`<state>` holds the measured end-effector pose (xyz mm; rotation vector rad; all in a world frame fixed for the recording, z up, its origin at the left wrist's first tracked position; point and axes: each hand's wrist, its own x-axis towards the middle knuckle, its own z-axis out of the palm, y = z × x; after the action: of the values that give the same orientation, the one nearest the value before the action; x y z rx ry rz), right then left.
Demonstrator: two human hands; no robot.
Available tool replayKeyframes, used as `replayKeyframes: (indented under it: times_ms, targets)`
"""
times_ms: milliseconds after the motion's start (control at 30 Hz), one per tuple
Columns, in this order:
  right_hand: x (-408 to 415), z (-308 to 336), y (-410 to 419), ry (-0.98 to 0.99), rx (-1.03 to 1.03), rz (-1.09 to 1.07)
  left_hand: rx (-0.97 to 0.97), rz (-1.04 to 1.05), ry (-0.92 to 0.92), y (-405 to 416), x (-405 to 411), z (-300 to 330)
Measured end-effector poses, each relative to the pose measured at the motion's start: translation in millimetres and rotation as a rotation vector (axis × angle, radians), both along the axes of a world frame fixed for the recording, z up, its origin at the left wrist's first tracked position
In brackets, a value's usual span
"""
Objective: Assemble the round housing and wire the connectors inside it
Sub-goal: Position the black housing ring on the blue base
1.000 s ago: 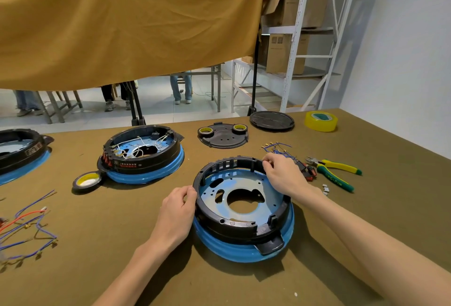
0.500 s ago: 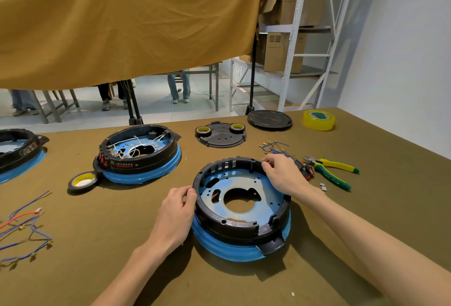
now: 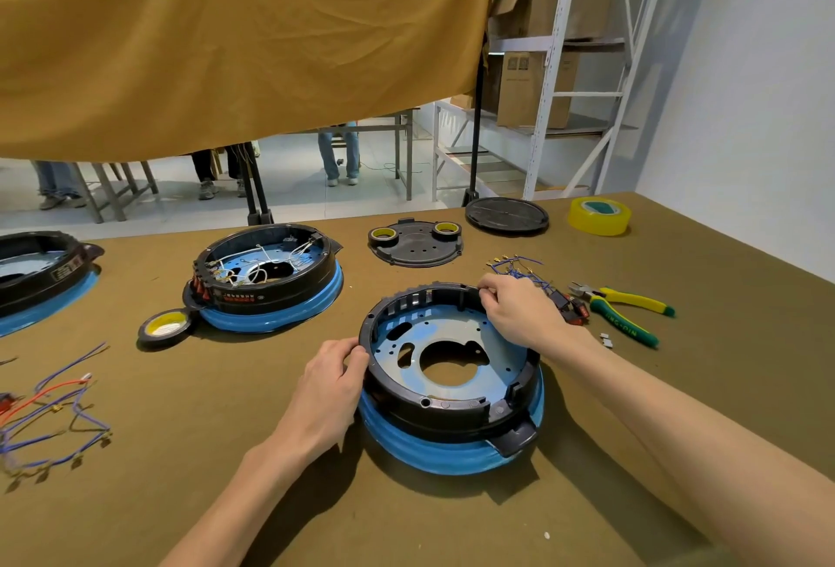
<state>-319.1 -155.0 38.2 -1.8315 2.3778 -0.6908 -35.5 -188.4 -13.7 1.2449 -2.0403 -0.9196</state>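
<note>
- Two bare hands grip the round housing [image 3: 452, 379], a black ring on a blue base with a blue-tinted metal plate inside, sitting on the olive-brown table [image 3: 226, 453] near its front middle.
- Left hand [image 3: 332, 390] curls closed against the housing's left rim, fingertips on the black wall.
- Right hand [image 3: 519, 313] is pinched shut on the housing's far right rim, thumb and fingers meeting at the top edge.
- Just right of the housing, behind the right hand, lies a bundle of blue wires with brass connectors [image 3: 519, 266]; beyond it are yellow-and-green pliers [image 3: 623, 311].
- Behind and left of the housing stands a second housing [image 3: 266, 277] with white wires inside, a roll of tape [image 3: 165, 327] touching its front left.
- Directly behind the housing rests a black cover plate [image 3: 415, 243], with a round black lid [image 3: 507, 216] and a yellow tape roll [image 3: 599, 216] further right.
- Far left of the housing, loose blue and red wires [image 3: 49, 413] sprawl on the table.
</note>
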Motion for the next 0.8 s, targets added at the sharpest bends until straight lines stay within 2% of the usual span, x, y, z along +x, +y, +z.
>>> replayKeyframes:
  times_ms: [467,800]
  targets:
    - [-4.5,-6.9,7.5,-0.104,-0.037,-0.079,-0.140,0.016,-0.015,2.0,-5.4,2.1]
    - [-4.5,-8.0,8.1,-0.136,-0.033,-0.110,-0.119,-0.002,-0.010,0.7,-5.6,0.9]
